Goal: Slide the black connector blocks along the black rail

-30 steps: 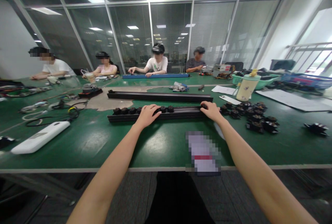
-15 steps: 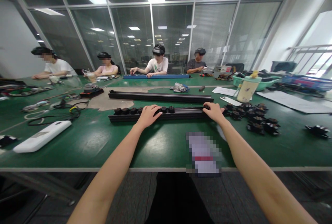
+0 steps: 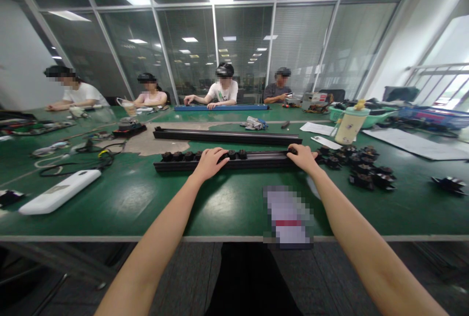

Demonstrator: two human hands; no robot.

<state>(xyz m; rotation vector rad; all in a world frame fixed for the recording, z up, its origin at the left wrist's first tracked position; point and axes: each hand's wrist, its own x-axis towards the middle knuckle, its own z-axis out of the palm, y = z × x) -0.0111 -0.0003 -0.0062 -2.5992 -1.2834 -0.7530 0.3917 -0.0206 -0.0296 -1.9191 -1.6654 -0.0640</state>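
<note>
A long black rail (image 3: 262, 161) lies crosswise in front of me, with several knobbly black parts (image 3: 178, 157) lined up in its left half. My left hand (image 3: 210, 163) is closed over the rail near the middle, its fingers curled over the far side and partly hidden. At the rail's right end, my right hand (image 3: 301, 158) grips a small black part (image 3: 292, 150) with bent fingers. Loose black parts (image 3: 361, 167) of a similar look are heaped just right of that hand. Behind, a second black rail (image 3: 227, 136) lies roughly parallel.
A blurred-out flat object (image 3: 289, 216) lies at the table's front edge. Cables (image 3: 91, 162) and a white case-like object (image 3: 60, 192) are on the left. A yellow bottle (image 3: 351, 125), papers (image 3: 406, 144) and a green basket (image 3: 377, 116) stand right. Co-workers sit opposite.
The camera view has shifted slightly. Both my hands stay at the same places on the rail, and nothing else has visibly moved.
</note>
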